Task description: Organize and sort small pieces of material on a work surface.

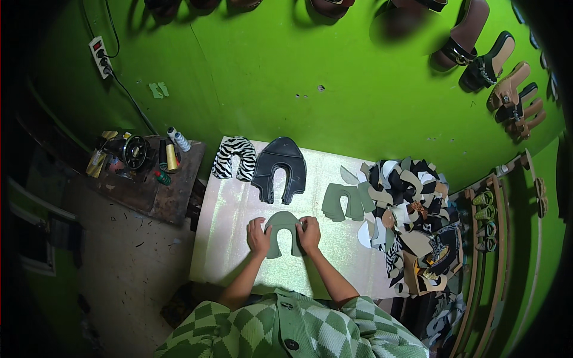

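Note:
A dull green, horseshoe-shaped shoe upper piece [282,221] lies on the pale shiny tabletop [227,238] in front of me, its gap facing me. My left hand [259,237] grips its left side with bent fingers, and my right hand [309,234] holds the right side the same way. Beyond them rests a stack of black upper pieces [268,164] with the same cut-out. To its left are zebra-striped pieces [224,162]. Further right, several more green pieces [337,203] lie overlapping. How firmly the fingertips pinch the edge is too small to see.
A heap of mixed offcuts [412,203] covers the table's right end. On the left stands a dark bench [161,200] with a sewing machine [134,152] and thread spools [172,156]. Sandals [477,71] hang on the green wall; a wooden rack [474,268] stands at right.

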A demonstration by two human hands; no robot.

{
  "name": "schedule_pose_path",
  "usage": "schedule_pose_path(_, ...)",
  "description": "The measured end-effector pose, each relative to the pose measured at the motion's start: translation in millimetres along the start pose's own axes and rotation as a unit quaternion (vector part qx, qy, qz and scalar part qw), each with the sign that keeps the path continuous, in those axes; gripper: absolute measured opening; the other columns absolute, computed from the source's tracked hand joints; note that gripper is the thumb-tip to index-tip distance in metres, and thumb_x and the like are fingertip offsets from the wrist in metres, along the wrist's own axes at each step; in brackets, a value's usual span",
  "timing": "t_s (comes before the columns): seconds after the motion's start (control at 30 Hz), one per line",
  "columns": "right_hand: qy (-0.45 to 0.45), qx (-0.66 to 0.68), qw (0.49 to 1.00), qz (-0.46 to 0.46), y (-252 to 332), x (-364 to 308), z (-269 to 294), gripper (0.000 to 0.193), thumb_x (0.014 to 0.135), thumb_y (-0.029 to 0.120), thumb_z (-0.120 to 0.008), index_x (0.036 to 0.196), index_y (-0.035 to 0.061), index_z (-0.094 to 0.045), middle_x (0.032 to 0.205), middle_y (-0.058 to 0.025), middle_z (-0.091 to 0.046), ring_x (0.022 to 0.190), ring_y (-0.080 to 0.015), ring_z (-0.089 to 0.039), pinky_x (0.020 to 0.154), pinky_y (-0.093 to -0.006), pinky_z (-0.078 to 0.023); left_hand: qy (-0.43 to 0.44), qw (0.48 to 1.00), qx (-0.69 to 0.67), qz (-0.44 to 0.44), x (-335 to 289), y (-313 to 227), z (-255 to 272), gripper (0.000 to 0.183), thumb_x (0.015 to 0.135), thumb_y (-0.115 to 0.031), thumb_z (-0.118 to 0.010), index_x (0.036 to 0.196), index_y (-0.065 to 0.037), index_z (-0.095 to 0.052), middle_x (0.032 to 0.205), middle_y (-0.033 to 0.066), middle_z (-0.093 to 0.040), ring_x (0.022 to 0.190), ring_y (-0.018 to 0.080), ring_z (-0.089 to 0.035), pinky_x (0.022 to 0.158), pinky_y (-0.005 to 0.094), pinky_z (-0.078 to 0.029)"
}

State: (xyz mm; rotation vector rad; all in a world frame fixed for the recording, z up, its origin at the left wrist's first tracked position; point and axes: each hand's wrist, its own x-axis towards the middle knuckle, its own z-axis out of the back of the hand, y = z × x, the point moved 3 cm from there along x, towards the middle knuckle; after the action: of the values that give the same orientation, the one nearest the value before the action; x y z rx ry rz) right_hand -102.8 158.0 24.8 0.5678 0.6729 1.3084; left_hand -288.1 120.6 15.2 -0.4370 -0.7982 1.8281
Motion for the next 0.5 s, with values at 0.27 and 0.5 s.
schedule_pose_path(0.27,0.084,-0.167,0.910,0.370,12,-25,-15,0.052,0.085,0.014,-0.047,0.134,0.0047,-0.036,0.140,-0.0111,-0.036,0.130,-0.0255,-0.033,0.103,-0.0447,-0.026,0.153,0.934,0.191,-0.260,-27,-16,-15,0.061,0.087,-0.025,-0.048,0.137,0.002,-0.028,0.145,0.0155,-0.024,0.135,0.0306,-0.021,0.109,0.0380,-0.020)
schedule_pose_path(0.5,0.137,-0.212,0.901,0.351,3,-26,-21,0.054,0.090,0.022,-0.040,0.140,0.0059,-0.027,0.146,-0.0088,-0.026,0.135,-0.0233,-0.024,0.108,-0.0476,-0.017,0.199,0.931,0.187,-0.241,-27,-14,-18,0.064,0.088,-0.031,-0.046,0.138,0.004,-0.024,0.146,0.0183,-0.019,0.137,0.0302,-0.015,0.111,0.0388,-0.014)
